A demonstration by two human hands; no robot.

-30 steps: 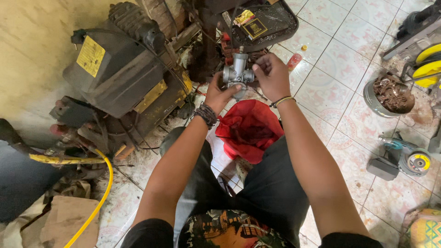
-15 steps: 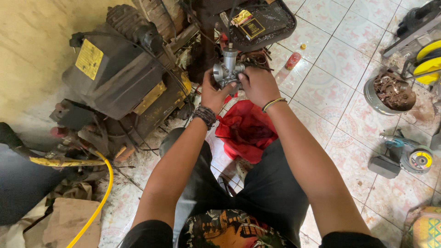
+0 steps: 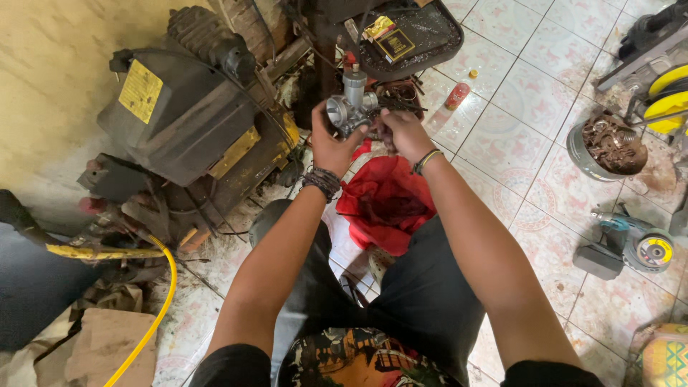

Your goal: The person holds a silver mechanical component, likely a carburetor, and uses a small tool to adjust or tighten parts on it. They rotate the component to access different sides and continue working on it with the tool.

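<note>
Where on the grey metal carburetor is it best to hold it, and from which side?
Probably around the thick middle body of the carburetor, from the left side, as the left hand does now. The tall cylinder on top and the round open mouth stay free, and the right hand can reach the small parts on the right.

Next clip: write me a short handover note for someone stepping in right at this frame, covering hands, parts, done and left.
Left hand: wrapped around the grey metal carburetor, held up in the air with its round opening facing the camera.
Right hand: fingers pinched at the carburetor's right side, on a small part too hidden to name.
Below the hands: a red cloth on the tiled floor.
Nearby: black tray beyond, angle grinder to the right.
Done: carburetor is off any machine, in hand.
Left: whatever the right fingers are working on looks unfinished.
</note>
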